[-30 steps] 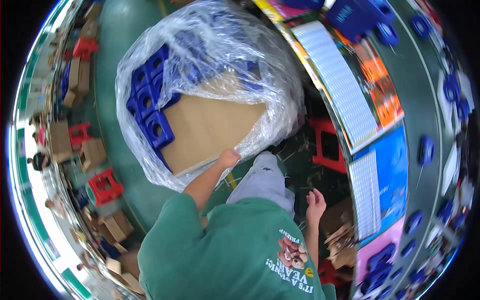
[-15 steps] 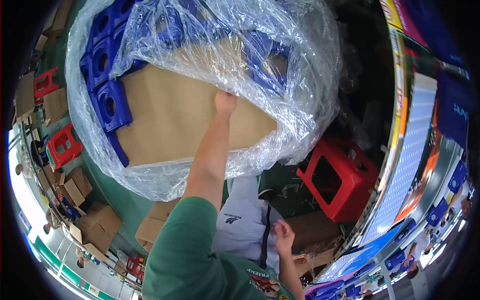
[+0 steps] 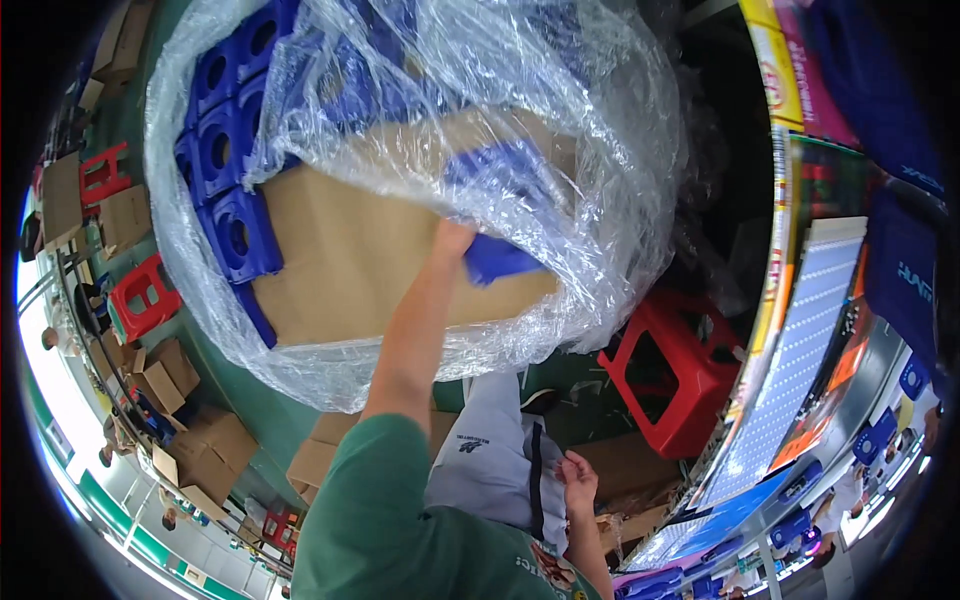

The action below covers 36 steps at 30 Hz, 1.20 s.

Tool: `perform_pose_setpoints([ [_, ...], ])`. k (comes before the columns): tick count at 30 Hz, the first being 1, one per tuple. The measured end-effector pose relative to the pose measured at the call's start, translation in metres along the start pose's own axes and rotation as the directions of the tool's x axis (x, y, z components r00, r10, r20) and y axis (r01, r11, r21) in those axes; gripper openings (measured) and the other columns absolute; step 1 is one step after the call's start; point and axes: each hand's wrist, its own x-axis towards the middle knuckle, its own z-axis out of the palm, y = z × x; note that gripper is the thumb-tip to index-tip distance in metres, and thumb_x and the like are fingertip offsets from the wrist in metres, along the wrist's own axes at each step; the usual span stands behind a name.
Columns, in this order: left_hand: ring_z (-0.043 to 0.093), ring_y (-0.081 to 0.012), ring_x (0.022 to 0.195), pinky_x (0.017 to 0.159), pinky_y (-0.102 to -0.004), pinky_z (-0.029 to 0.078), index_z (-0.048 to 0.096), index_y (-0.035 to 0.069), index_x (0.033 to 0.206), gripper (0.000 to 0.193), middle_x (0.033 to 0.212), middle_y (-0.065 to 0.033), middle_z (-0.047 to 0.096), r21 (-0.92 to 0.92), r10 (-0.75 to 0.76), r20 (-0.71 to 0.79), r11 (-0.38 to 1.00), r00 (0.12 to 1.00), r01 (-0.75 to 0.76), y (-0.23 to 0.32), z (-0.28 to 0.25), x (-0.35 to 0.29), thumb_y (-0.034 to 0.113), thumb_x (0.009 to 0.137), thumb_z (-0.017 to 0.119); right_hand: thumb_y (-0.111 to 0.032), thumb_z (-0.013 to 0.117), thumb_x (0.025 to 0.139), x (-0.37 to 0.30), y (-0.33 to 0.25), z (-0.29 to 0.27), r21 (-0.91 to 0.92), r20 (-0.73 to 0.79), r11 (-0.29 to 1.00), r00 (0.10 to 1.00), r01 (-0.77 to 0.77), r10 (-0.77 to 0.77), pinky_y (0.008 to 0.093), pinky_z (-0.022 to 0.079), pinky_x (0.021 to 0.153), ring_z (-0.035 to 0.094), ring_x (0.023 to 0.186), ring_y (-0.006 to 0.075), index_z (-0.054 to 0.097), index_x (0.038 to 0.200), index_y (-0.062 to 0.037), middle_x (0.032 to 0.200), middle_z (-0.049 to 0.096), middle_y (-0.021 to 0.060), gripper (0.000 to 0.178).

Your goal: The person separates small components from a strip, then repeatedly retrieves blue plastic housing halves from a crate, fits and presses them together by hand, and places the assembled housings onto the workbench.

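Note:
A large clear plastic bag (image 3: 300, 375) holds several blue plastic parts with round holes (image 3: 238, 235) along its left side and a brown cardboard sheet (image 3: 335, 250). My left hand (image 3: 455, 238) reaches in under the film, its fingers mostly hidden, closed on the edge of a blue plastic part (image 3: 500, 262). That part lies tilted over the cardboard, half covered by film and blurred by motion. Beside my right hip, my right hand (image 3: 578, 483) hangs with loosely curled fingers, apart from the bag and with nothing visible in it.
A red plastic stool (image 3: 665, 385) stands right of the bag, near a display panel (image 3: 790, 350) along the right side. Open cardboard boxes (image 3: 210, 455) and another red stool (image 3: 145, 298) are on the left. A carton (image 3: 325, 450) sits below the bag.
My left hand has drawn the blue part toward me and leftward over the cardboard, lifting film with it. My right hand stays by my hip. The whole view has shifted slightly.

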Motion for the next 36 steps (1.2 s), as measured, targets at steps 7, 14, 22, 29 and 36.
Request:
perform_pose_setpoints([
  [7, 0.062, -0.0235, 0.073, 0.065, -0.0352, 0.05, 0.063, -0.006, 0.091, 0.037, 0.083, -0.0129, 0.065, 0.218, -0.527, -0.08, 0.819, 0.846, 0.531, 0.05, -0.222, -0.197, 0.012, 0.059, 0.072, -0.012, 0.058, 0.089, -0.014, -0.031, 0.024, -0.008, 0.149, 0.994, 0.983, 0.108, -0.105, 0.0277, 0.051, 0.073, 0.062, 0.079, 0.0153, 0.056, 0.115, 0.0008, 0.098, 0.065, 0.0094, 0.029],
  [14, 0.055, -0.032, 0.108, 0.094, -0.0388, 0.044, 0.04, -0.003, 0.129, 0.086, 0.119, -0.0205, 0.055, 0.477, -0.048, 0.36, 0.868, 0.932, -0.139, 0.194, -0.181, -0.309, 0.025, 0.059, 0.079, -0.02, 0.073, 0.077, -0.098, -0.118, 0.074, 0.086, 0.501, 0.784, 0.654, 0.615, -0.567, 0.0391, 0.037, 0.101, 0.041, 0.125, 0.0297, 0.018, 0.142, 0.001, 0.134, 0.04, 0.0223, 0.087],
  [22, 0.06, -0.0275, 0.102, 0.093, -0.0396, 0.046, 0.04, -0.005, 0.129, 0.072, 0.115, -0.0203, 0.058, -0.079, 0.136, 0.989, 0.808, -0.056, 0.585, 0.316, -0.05, -0.48, 0.022, 0.072, 0.073, -0.021, 0.073, 0.072, -0.173, -0.052, -0.083, 0.577, 0.188, 0.622, 0.655, 0.529, -0.732, 0.0329, 0.043, 0.09, 0.056, 0.098, 0.0217, 0.041, 0.125, 0.0019, 0.108, 0.057, 0.0128, 0.066],
  [29, 0.046, -0.0257, 0.123, 0.104, -0.0377, 0.035, 0.035, -0.004, 0.134, 0.06, 0.132, -0.0183, 0.046, 0.089, -0.02, 0.96, 0.968, -0.28, 0.235, 0.318, 0.02, -0.623, 0.033, 0.09, 0.053, -0.025, 0.054, 0.086, -0.3, 0.026, -0.139, -0.012, -0.442, 0.204, 0.178, 0.979, -0.879, 0.0412, 0.02, 0.11, 0.018, 0.139, 0.0329, 0.016, 0.143, 0.0031, 0.15, 0.016, 0.022, 0.074],
  [36, 0.034, -0.0227, 0.131, 0.109, -0.0368, 0.025, 0.028, -0.002, 0.139, 0.063, 0.142, -0.0119, 0.035, -0.17, 0.121, 0.886, 0.983, -0.449, -0.072, 0.305, 0.059, -0.728, 0.045, 0.099, 0.015, -0.046, 0.05, 0.086, -0.375, 0.069, -0.166, -0.773, -0.554, 0.416, -0.19, 0.48, -0.811, 0.0514, 0.018, 0.109, 0.02, 0.134, 0.0468, 0.025, 0.14, 0.0059, 0.145, 0.02, 0.0295, 0.079],
])
